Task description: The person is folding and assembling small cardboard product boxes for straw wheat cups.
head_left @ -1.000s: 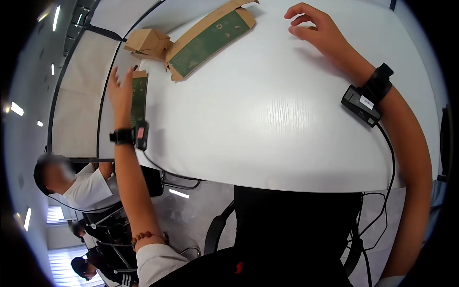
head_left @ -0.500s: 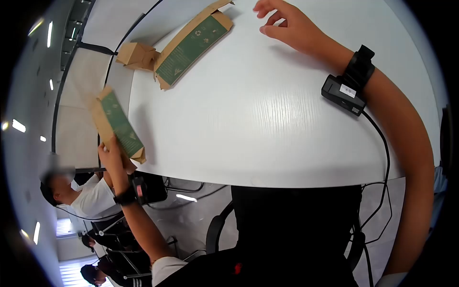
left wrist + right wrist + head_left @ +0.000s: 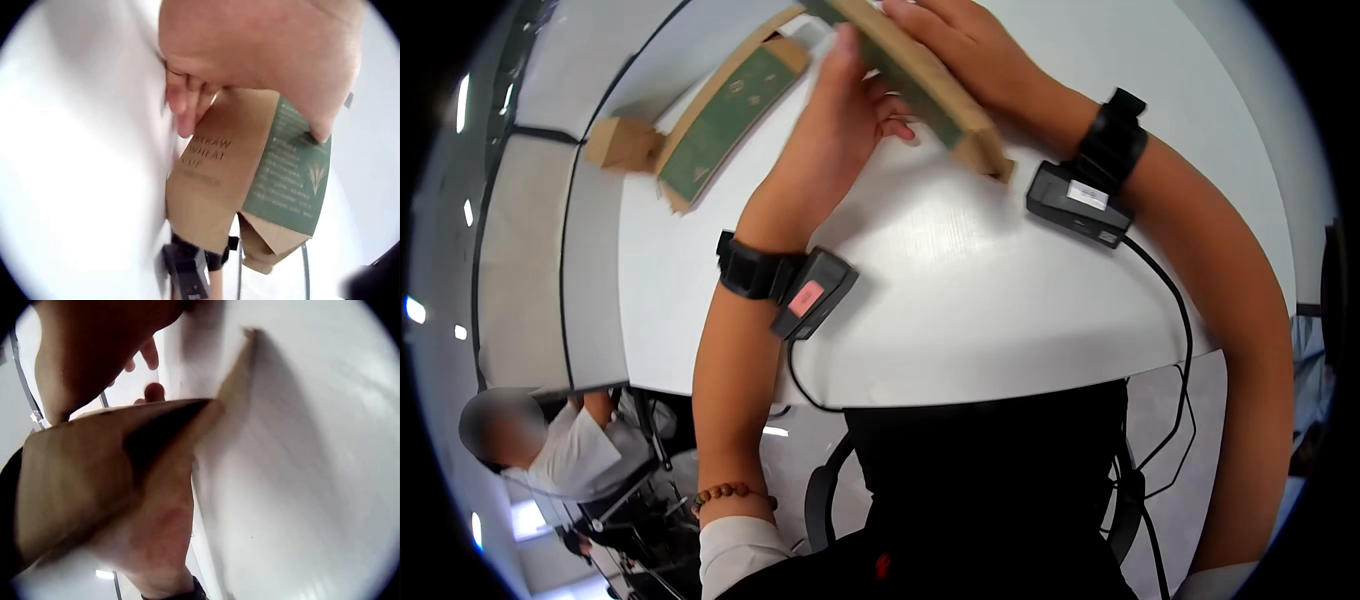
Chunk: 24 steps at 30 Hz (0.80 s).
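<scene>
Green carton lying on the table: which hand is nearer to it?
Left. In the head view, the left hand is right of the lying carton; the right hand is farther right, beyond the held carton.

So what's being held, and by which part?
The left hand holds the long green-and-brown cardboard box, thumb on its green printed face. Whether the right hand also grips it cannot be told.

Pale partition (image 3: 520, 270) along left edge of desk (image 3: 960, 345). Seated person (image 3: 580, 455), white top, beyond near-left corner. Black armrest (image 3: 821, 500) below near edge.
</scene>
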Available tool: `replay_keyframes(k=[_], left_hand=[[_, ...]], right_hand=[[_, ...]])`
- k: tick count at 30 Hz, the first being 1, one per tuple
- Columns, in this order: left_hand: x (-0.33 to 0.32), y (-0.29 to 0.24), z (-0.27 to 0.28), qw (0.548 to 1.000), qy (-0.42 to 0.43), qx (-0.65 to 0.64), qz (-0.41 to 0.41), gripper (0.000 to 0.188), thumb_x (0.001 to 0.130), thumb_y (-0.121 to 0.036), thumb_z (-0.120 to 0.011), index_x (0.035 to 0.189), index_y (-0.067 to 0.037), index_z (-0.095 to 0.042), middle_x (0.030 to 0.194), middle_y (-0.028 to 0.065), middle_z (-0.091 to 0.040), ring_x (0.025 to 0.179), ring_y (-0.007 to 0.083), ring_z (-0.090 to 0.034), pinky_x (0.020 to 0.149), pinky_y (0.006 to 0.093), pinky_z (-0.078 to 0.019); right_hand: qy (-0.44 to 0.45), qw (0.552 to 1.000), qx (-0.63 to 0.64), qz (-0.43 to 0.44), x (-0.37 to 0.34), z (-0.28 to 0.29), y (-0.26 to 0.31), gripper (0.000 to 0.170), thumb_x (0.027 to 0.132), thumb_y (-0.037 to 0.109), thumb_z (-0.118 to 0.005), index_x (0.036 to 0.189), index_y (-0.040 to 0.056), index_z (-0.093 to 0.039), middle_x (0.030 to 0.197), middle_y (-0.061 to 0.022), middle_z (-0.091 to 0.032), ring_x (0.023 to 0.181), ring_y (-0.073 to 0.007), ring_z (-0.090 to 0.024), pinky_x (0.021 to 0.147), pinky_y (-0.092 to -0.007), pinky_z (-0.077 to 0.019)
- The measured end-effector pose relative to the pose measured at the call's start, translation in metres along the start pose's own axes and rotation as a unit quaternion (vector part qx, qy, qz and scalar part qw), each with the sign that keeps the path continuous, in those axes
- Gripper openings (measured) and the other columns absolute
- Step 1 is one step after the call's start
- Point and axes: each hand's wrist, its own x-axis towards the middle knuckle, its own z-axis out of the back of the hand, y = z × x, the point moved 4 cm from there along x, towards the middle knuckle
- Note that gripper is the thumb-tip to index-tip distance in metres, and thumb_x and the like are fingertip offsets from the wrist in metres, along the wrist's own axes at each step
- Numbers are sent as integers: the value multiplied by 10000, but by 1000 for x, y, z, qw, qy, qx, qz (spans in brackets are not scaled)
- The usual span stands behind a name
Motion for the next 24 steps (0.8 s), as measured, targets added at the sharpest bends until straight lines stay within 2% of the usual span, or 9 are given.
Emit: replay_keyframes(k=[3,4,9,12,16,18,19,22,24], left_hand=[[-5,1,-10,981,-94,-163,-38,639,1039,-595,-501,1330,-28,-541,1188,115,-656,1036,204,-651,912,342,-498],[-7,1,-2,982,-129,-129,-41,591,1035,-535,-537,1336,-27,-532,1173,118,-660,1020,207,-654,886,340,-501],[-26,12,64,972,-228,-40,-28,426,999,-212,-638,1355,-10,-518,1140,143,-666,938,228,-670,779,330,-519],[-33,7,54,975,-208,-26,-69,492,1034,-233,-570,1460,-17,-450,1241,128,-642,1023,238,-662,858,360,-549],[-37,0,40,976,-199,40,-84,514,1080,-340,-470,1505,-56,-414,1345,88,-608,1168,209,-624,984,369,-517],[-31,-3,35,967,-251,20,-51,512,1107,-417,-404,1488,-76,-440,1385,67,-592,1242,174,-595,1048,363,-480],[-29,-4,33,983,-175,1,-58,525,1107,-444,-389,1495,-94,-437,1383,64,-588,1250,168,-585,1044,343,-475],[-30,-13,-3,971,-173,110,-122,547,1101,-491,-369,1490,-115,-447,1387,56,-578,1258,164,-574,1048,326,-465],[-36,-8,2,976,-179,82,-96,598,1089,-523,-374,1521,-112,-409,1398,63,-565,1268,178,-565,1058,328,-452]], right_hand=[[16,994,-93,56,-1,-6,-23,503,1045,263,-530,1460,-15,-478,1312,-220,-603,1206,-302,-598,1028,-388,-486],[31,986,-130,96,2,-13,-23,485,1045,244,-523,1458,-9,-484,1312,-214,-603,1202,-299,-599,1026,-388,-488],[47,994,94,-10,-4,-13,25,448,1046,223,-507,1426,-14,-510,1298,-211,-607,1194,-289,-599,1010,-386,-503],[109,980,167,-6,-4,-18,3,401,1061,225,-495,1393,5,-545,1314,-187,-595,1223,-293,-587,1009,-399,-520],[194,911,325,-165,-4,-20,-2,509,1057,402,-547,1319,-34,-534,1298,-195,-577,1223,-307,-600,1037,-424,-515],[174,916,313,-181,-1,-32,-2,623,1031,489,-582,1274,-80,-510,1264,-217,-579,1211,-288,-610,1017,-410,-530],[168,929,279,-174,3,-32,3,769,979,588,-625,1255,-111,-465,1229,-223,-574,1209,-262,-609,995,-368,-544],[183,895,325,-243,6,-32,18,813,949,596,-668,1264,-119,-445,1213,-215,-566,1180,-255,-616,966,-324,-547],[116,893,283,-330,2,-31,36,861,925,585,-706,1312,-129,-421,1216,-206,-568,1165,-241,-609,946,-306,-538]])
